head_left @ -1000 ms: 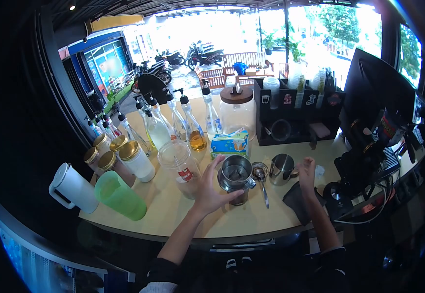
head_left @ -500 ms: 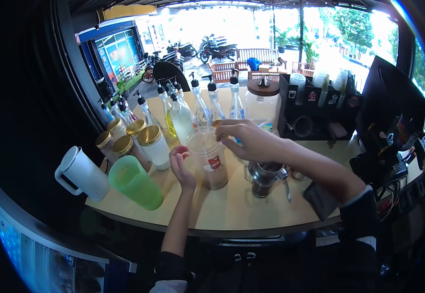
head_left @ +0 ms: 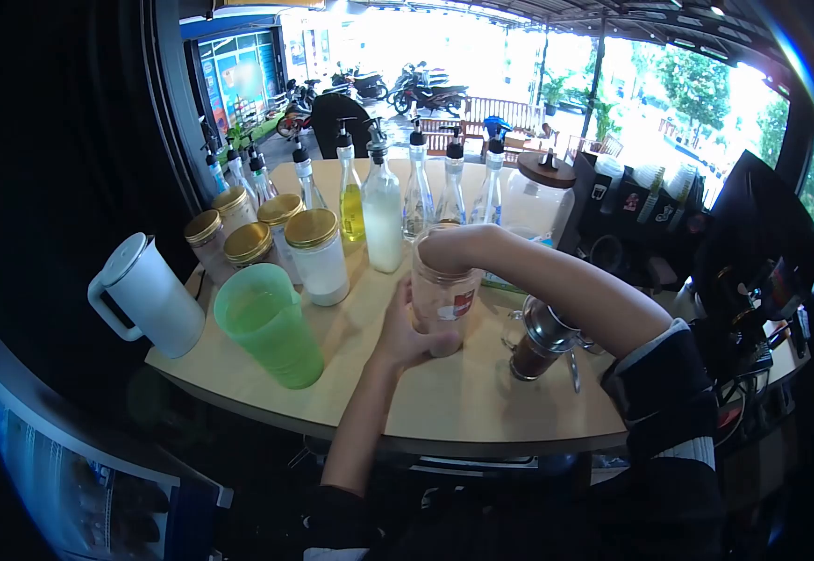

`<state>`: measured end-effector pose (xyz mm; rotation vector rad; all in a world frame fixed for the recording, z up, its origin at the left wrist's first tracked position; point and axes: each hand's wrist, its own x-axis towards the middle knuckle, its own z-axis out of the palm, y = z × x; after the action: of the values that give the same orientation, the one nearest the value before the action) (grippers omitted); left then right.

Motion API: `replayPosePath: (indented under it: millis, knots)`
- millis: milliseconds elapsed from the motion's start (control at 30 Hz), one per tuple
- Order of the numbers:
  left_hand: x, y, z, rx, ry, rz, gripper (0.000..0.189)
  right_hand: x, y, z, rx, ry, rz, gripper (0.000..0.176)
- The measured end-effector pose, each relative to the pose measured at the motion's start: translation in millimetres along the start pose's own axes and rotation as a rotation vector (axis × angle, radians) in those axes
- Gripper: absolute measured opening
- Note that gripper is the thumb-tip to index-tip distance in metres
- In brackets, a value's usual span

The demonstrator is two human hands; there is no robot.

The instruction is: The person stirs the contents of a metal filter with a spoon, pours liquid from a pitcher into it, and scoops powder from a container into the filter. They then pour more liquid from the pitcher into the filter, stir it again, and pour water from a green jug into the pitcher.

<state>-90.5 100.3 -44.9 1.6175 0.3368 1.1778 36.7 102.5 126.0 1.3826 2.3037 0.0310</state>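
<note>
A tall clear plastic jar (head_left: 444, 297) with a red label is on the wooden counter (head_left: 444, 402). Wrapped around its lower left side is my left hand (head_left: 405, 327). From above, my right hand (head_left: 454, 251) reaches down through the mouth of the jar; its fingers are inside, too unclear to tell their pose or whether they hold something. Right of the jar stands a small glass with a metal coffee filter (head_left: 540, 341), a spoon (head_left: 574, 371) beside it. The wrist and forearm cross over the area behind the filter.
At the left are a green pitcher (head_left: 271, 327), a white pitcher (head_left: 150, 299) and several gold-lidded jars (head_left: 318, 262). Several pump bottles (head_left: 384, 210) line the back. A wooden-lidded jar (head_left: 538, 196), a black cup holder (head_left: 627, 210) and a dark screen (head_left: 729, 234) stand farther right.
My left hand has closed around the jar from beside it. My right hand has gone from the rim down into the jar. The view has shifted, so the counter items appear displaced.
</note>
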Motion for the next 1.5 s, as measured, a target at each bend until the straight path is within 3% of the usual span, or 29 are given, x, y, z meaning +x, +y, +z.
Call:
replayPosePath:
  millis: [33, 67, 200, 233, 300, 433, 500, 600, 733, 833, 933, 1000, 1300, 1500]
  knots:
    - [-2.4, 11.1, 1.7, 0.134, -0.119, -0.049, 0.108, 5.3, 7.4, 8.6, 0.004, 0.001, -0.004, 0.017]
    - [-2.8, 16.8, 1.5, 0.435, -0.097, -0.097, 0.11, 12.7, 17.7, 21.8, 0.011, -0.022, 0.011, 0.018]
    - [0.4, 14.0, 1.9, 0.351, -0.157, -0.082, 0.108, 47.0, 59.7, 85.3, 0.038, -0.126, 0.078, 0.02]
    - [0.2, 16.2, 2.5, 0.406, -0.155, -0.066, 0.108, 36.5, 49.8, 75.0, 0.043, -0.13, 0.079, 0.02]
    - [-0.1, 15.9, 3.7, 0.457, -0.157, -0.055, 0.108, -2.6, 14.9, 35.4, -0.137, 0.015, -0.179, 0.022]
    - [-2.7, 13.2, 6.6, 0.507, -0.165, 0.005, 0.112, -25.1, -6.7, 30.2, 0.108, -0.021, 0.071, 0.025]
    - [-2.6, 12.3, 7.5, 0.524, -0.166, 0.019, 0.113, -31.1, -19.4, 24.2, -0.138, -0.201, -0.109, 0.022]
    - [-4.3, 11.2, 7.5, 0.538, -0.167, 0.02, 0.114, -44.8, -26.6, 9.7, 0.01, -0.258, -0.035, 0.037]
    - [-4.9, 19.5, 9.3, 0.523, -0.153, 0.027, 0.11, -27.8, -5.4, 26.7, 0.11, -0.154, -0.084, 0.035]
    - [-5.1, 19.0, 10.4, 0.52, -0.144, 0.03, 0.105, -36.1, -10.9, 12.0, -0.057, -0.315, -0.184, 0.032]
    - [-5.3, 15.8, 9.2, 0.523, -0.142, 0.031, 0.106, -48.3, -14.8, 4.4, 0.018, -0.191, -0.155, 0.029]
    - [-5.7, 17.4, 10.0, 0.516, -0.144, 0.029, 0.107, -53.9, -16.2, 2.4, 0.141, -0.111, 0.068, 0.026]
    - [-5.2, 18.8, 9.2, 0.518, -0.166, 0.019, 0.112, -53.0, -13.4, 6.2, 0.141, -0.147, 0.06, 0.035]
    - [-6.4, 16.8, 9.9, 0.529, -0.147, 0.027, 0.11, -60.4, -17.2, -3.1, 0.199, -0.17, 0.109, 0.031]
